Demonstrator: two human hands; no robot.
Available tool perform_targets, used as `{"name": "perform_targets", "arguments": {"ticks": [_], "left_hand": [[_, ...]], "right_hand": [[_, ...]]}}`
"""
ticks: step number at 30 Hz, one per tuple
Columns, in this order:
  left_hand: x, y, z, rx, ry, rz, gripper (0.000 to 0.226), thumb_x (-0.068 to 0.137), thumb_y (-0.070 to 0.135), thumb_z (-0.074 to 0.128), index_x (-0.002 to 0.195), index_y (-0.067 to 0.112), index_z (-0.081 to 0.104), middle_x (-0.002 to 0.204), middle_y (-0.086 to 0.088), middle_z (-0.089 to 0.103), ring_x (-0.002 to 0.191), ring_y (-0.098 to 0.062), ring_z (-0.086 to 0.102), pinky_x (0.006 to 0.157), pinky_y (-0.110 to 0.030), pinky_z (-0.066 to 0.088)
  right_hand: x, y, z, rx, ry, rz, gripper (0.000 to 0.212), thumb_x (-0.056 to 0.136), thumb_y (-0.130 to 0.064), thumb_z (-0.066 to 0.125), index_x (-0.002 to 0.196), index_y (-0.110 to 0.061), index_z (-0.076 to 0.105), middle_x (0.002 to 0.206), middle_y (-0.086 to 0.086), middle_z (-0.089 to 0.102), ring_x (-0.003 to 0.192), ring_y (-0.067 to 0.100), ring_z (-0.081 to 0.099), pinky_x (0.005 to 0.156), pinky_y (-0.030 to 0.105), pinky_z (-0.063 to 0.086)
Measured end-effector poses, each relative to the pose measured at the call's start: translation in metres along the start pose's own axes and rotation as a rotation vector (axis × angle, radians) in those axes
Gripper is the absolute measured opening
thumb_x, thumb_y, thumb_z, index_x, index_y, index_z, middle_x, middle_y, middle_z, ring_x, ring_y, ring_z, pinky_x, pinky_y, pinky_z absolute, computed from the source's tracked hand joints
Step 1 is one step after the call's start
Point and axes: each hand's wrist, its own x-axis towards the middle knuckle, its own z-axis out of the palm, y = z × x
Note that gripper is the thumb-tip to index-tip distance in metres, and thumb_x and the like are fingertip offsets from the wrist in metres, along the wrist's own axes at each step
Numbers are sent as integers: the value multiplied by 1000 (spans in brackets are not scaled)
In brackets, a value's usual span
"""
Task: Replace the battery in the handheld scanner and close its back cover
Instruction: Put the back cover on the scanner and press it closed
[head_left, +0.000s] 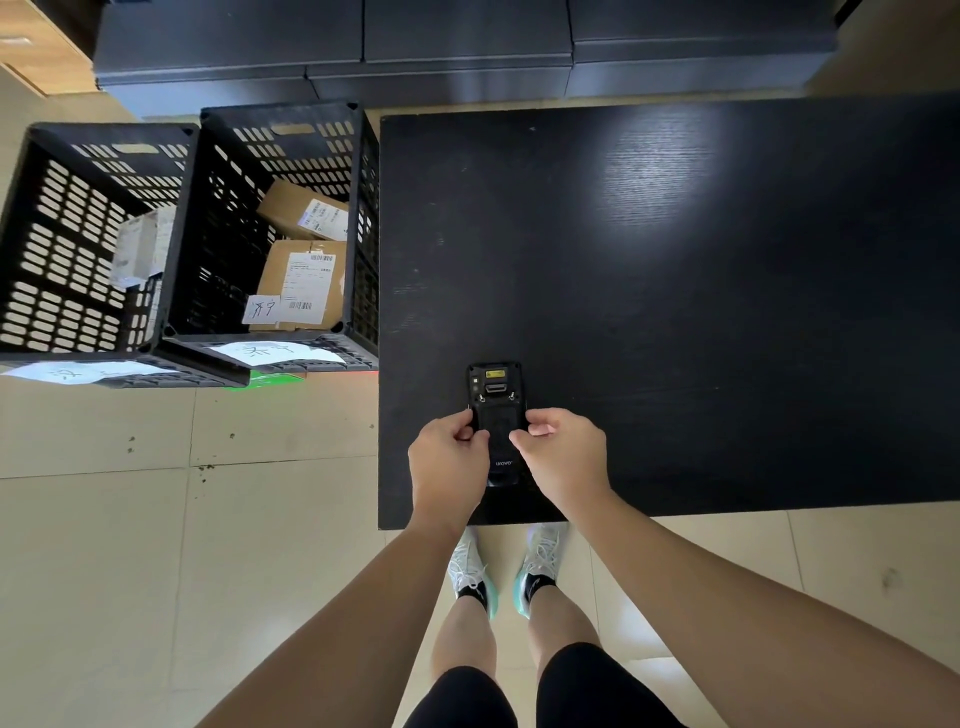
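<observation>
A black handheld scanner (495, 395) lies face down on the black table (675, 291), near its front left corner. Its back faces up, with a yellow label and the scan window at the far end and a brand name near the close end. The back cover (500, 441) sits over the middle of the body. My left hand (448, 457) grips the scanner's left edge, thumb on the cover. My right hand (563, 449) grips the right edge, fingers curled on the cover. No loose battery is in sight.
Two black slotted crates (270, 156) stand on the tiled floor left of the table, holding cardboard parcels (304, 283) and a white box (140, 247). Dark cabinets (415, 47) run along the far side. My feet show below the table's front edge.
</observation>
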Motion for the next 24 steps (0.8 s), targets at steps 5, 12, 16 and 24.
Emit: {"name": "perform_targets", "arguments": {"ticks": [5,12,16,24], "left_hand": [[6,8,1,-23,16,-1,21,85,15,69,103,20,77,79,12,71,75,-2,63,64,-1,36],[9,8,2,-23,28,-48,27,81,12,69,106,18,76,71,19,65,71,7,59,60,4,37],[12,6,2,-21,13,-63,28,80,13,70,107,19,76,70,18,65,71,5,61,60,3,36],[18,-2,2,-11,-20,-36,28,82,9,74,110,11,76,87,11,66,78,-1,59,68,10,34]], "right_hand": [[9,-7,2,-30,12,-32,28,78,-23,76,105,-17,73,93,-1,74,92,15,67,85,29,54],[13,-5,5,-26,-3,-9,25,76,-21,79,100,-17,73,86,-4,72,84,11,67,76,21,52],[15,-4,5,-10,-22,16,27,76,-20,80,101,-16,74,88,-3,74,78,7,66,71,14,48],[16,0,6,-40,-17,-40,29,78,-20,79,106,-12,76,92,0,77,82,6,68,72,6,43]]}}
